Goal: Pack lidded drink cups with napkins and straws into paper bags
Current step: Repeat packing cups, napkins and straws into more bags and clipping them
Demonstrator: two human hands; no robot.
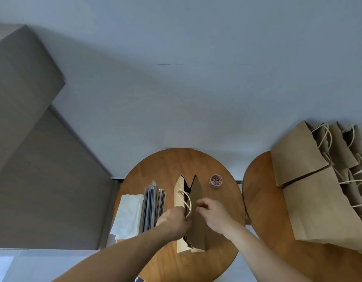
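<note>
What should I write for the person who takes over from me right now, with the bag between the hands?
Left hand: grips the paper bag at its left wall, by the handle.
Right hand: fingers curled at the right wall's edge, apparently pinching it.
Things: the bag stands open on the round table. Napkins and straws lie left of it. More bags sit on the second table.
Done: bag opened.
Left: cup, napkin and straw. No cup is in view, and the bag's inside is hidden.
</note>
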